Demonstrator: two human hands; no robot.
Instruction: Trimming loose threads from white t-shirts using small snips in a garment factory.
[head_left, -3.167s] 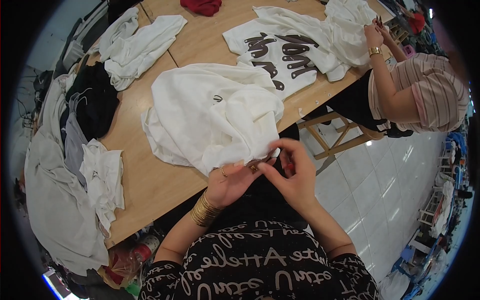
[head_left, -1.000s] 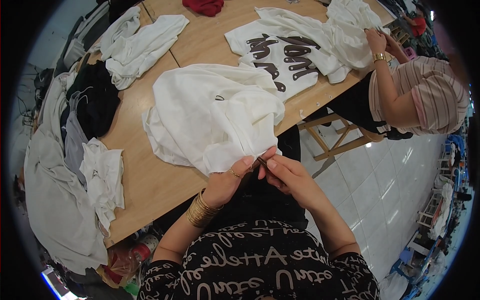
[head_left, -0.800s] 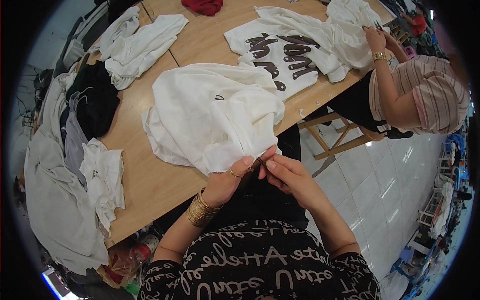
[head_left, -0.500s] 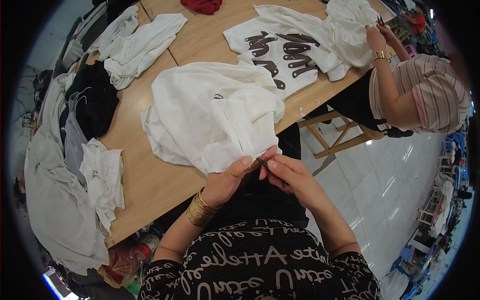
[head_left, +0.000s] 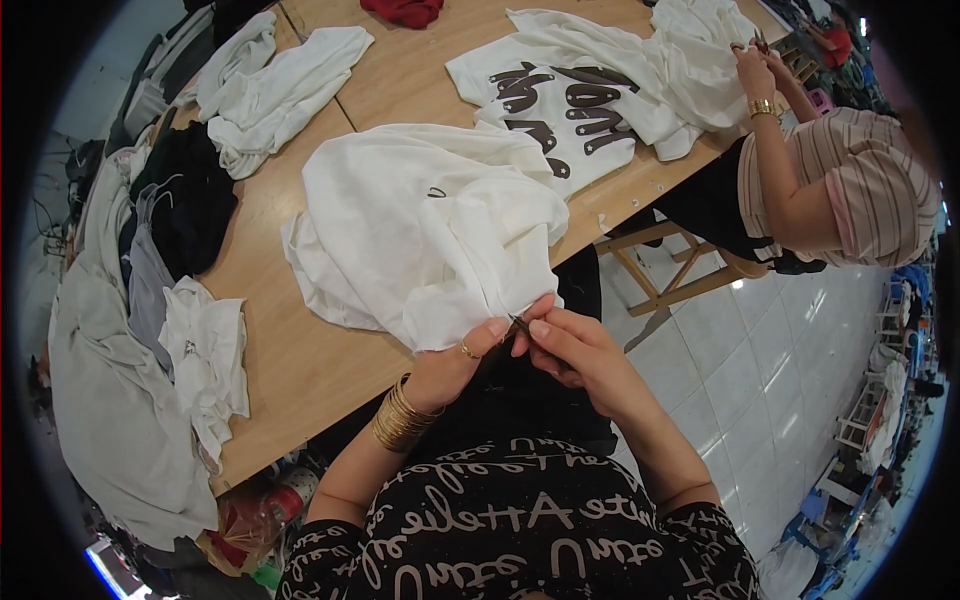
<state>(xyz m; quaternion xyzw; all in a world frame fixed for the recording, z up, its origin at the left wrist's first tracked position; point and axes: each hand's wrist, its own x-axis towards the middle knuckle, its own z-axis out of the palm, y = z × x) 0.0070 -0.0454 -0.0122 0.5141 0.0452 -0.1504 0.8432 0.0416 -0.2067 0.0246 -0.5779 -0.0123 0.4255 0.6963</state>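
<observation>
A white garment (head_left: 425,225) lies spread on the wooden table (head_left: 290,365), its near edge hanging over the table's front. My left hand (head_left: 465,355), with gold bangles on the wrist and a ring, pinches that hem between thumb and fingers. My right hand (head_left: 575,350) holds a small dark metal tool (head_left: 519,326), perhaps thread snips, with its tip at the hem right beside my left fingers. Both hands meet just below the table edge, above my lap.
A second white shirt with dark lettering (head_left: 565,95) lies further along the table, where another person in a striped top (head_left: 850,195) works on white cloth. White and black garments (head_left: 180,200) pile along the left side, with a wooden stool (head_left: 670,280) and a tiled floor at right.
My hands dropped slightly and closed on the garment's hem. Over the last second they stay almost still, with only small finger shifts. The other person's arm moved a little.
</observation>
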